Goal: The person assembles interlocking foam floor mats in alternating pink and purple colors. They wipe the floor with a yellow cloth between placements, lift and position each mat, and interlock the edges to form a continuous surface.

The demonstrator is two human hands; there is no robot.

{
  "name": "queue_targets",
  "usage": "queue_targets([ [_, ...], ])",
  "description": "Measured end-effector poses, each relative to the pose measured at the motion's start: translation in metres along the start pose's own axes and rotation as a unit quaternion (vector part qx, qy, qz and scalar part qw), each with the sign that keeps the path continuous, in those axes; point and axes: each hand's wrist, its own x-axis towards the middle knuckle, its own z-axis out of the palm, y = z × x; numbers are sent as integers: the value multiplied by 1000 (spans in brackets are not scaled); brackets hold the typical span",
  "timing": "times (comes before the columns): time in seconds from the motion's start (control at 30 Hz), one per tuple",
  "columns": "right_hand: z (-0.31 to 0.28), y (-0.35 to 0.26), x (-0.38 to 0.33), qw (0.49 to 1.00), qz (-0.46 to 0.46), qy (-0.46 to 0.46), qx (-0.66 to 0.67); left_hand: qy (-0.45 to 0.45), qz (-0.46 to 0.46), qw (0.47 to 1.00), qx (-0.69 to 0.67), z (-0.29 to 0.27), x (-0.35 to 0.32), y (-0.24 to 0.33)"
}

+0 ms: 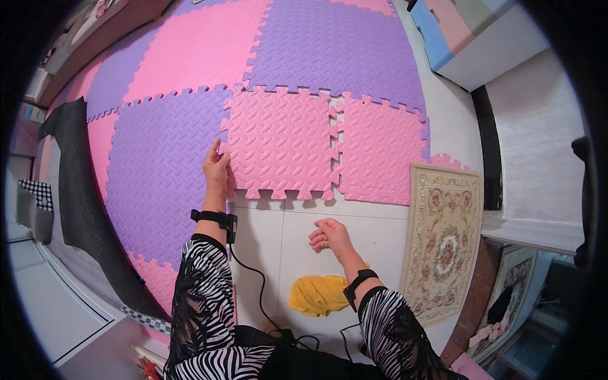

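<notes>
A floor of interlocking foam mats in pink and purple fills the upper view. My left hand (216,168) lies flat on the left edge of a pink foam tile (278,142), where it meets a large purple tile (164,171). This pink tile's toothed front edge is lifted slightly over the white floor. To its right sits another pink tile (380,149), with a narrow gap between the two. My right hand (328,235) hovers over the bare white floor below the tiles, fingers curled with nothing in them. Both wrists carry black bands.
A yellow cloth (318,294) lies on the white floor near my right forearm. A patterned beige rug (443,240) lies to the right. A black cable (256,278) runs from my left wrist downward. A dark mat (76,190) borders the left side; coloured boxes (468,31) stand top right.
</notes>
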Motion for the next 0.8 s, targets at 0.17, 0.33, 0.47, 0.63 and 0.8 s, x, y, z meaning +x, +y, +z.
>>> queue_targets([
  [0.17, -1, 0, 0, 1000, -4, -7, -2, 16, 17, 1000, -15, 10, -2, 11],
  [0.33, -1, 1, 1, 1000, -9, -12, 10, 20, 81, 996, 9, 18, 3, 18],
  [0.47, 0, 1, 1, 1000, -8, -15, 9, -8, 29, 999, 11, 14, 7, 11],
  [0.63, 1, 0, 0, 1000, -6, -13, 9, 3, -3, 1000, 1, 17, 8, -9],
  [0.8, 1, -1, -1, 1000, -9, -8, 2, -12, -7, 998, 64, 32, 5, -14],
])
